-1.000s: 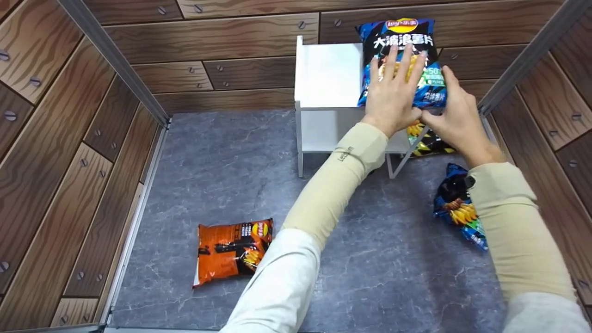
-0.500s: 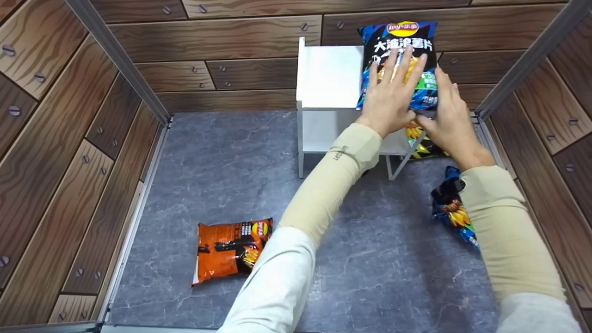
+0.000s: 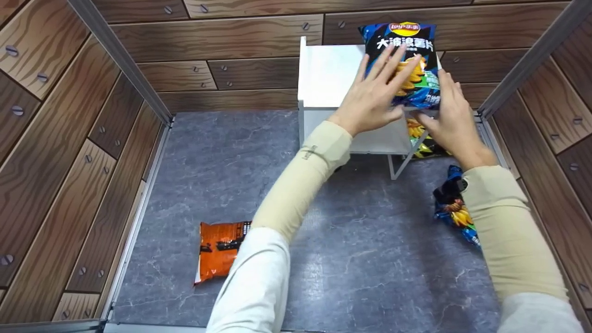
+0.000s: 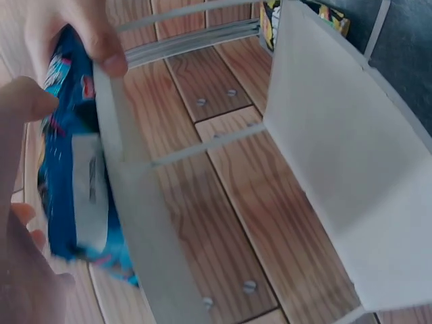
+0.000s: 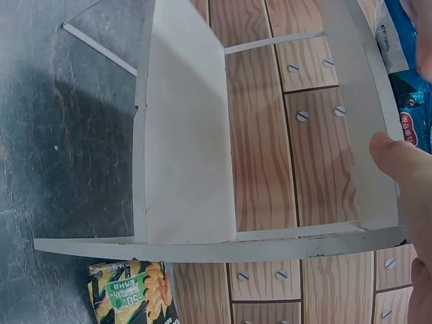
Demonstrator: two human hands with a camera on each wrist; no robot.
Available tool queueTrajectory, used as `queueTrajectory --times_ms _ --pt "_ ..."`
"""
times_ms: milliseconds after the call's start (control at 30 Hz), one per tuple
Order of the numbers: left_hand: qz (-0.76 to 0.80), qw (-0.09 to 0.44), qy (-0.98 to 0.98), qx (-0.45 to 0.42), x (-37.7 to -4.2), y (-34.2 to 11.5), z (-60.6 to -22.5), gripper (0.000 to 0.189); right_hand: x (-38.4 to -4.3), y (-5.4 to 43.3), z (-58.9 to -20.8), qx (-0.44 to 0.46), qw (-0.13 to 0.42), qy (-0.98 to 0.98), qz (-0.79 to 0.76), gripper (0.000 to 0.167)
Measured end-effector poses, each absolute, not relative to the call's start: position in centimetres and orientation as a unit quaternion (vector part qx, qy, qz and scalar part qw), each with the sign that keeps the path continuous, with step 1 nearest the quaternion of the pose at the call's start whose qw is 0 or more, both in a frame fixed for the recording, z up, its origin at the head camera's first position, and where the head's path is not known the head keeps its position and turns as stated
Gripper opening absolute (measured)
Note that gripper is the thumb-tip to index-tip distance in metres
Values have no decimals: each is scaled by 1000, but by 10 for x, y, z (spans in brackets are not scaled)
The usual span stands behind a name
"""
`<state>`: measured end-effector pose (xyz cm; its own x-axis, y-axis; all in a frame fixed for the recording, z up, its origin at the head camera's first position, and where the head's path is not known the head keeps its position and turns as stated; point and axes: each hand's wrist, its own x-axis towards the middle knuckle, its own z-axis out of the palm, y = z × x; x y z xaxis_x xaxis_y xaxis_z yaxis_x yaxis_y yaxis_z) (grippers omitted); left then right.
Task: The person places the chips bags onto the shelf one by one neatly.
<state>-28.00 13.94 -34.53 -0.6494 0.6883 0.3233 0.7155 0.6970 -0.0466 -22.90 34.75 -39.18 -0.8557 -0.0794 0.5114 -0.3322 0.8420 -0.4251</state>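
A blue and black bag of potato chips (image 3: 428,37) lies on the right part of the top of a small white shelf stand (image 3: 330,74). My left hand (image 3: 370,99) hovers at the bag's left side, fingers spread and straight, their tips overlapping its front in the head view. On the opposite side my right hand (image 3: 455,115) has its fingers along the bag's right edge, with the thumb apart, by the shelf's front edge. In the left wrist view the blue side of the bag (image 4: 61,196) shows between the two hands. The right wrist view shows my thumb against the white board.
A black and yellow chip bag (image 3: 425,149) lies on the floor beside the stand's right leg. Another blue bag (image 3: 458,212) is partly behind my right forearm. At lower left lies an orange bag (image 3: 219,256), partly covered by my left sleeve. Wood-patterned walls (image 3: 249,99) enclose the floor.
My left hand has shifted left off the middle of the blue bag, uncovering more of its front. My right hand has moved slightly left. The bag stays on the stand's top.
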Motion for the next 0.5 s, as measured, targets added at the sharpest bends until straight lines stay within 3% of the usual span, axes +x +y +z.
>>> queueTrajectory --times_ms 500 --pt "-71 195 -916 -343 -280 54 -333 81 -229 347 -391 83 199 -940 264 90"
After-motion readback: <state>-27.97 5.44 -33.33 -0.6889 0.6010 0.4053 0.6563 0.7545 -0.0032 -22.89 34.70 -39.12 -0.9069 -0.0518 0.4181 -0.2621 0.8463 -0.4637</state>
